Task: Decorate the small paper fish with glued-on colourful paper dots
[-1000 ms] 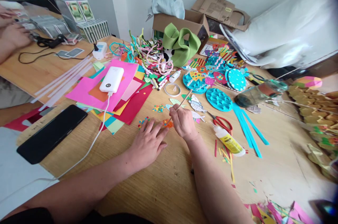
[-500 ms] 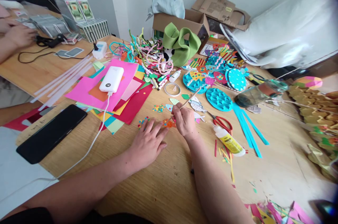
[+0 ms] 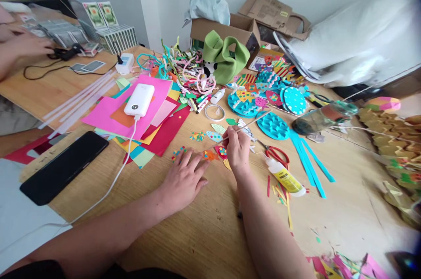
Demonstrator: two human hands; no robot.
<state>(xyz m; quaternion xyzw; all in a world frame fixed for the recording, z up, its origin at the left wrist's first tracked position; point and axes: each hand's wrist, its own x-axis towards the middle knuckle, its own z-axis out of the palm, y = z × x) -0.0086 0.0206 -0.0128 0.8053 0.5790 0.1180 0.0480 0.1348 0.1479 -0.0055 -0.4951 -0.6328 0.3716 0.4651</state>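
My left hand (image 3: 184, 178) lies flat on the wooden table with its fingers spread, the fingertips at a small orange paper fish (image 3: 209, 155) and a dotted paper fish (image 3: 178, 152). Pinched in my right hand (image 3: 238, 149) is a thin, pale stick (image 3: 255, 118). Its lower tip points down and left, just above the orange fish. Close by lie a red paper fish (image 3: 221, 151) with dots, a light blue fish (image 3: 214, 136) and a pale green fish (image 3: 217, 128). Part of a yellow fish (image 3: 227, 164) shows beside my right wrist.
Right of my right arm lie red-handled scissors (image 3: 279, 153), a glue bottle (image 3: 285, 176) and blue strips (image 3: 308, 160). Coloured paper (image 3: 108, 108) with a white power bank (image 3: 140, 99), plus a phone (image 3: 64, 167), lie left. Another person's hand (image 3: 29, 46) is at far left.
My right hand has moved slightly right with the stick, away from the orange fish, uncovering the red and yellow fish. My left hand has stayed in place.
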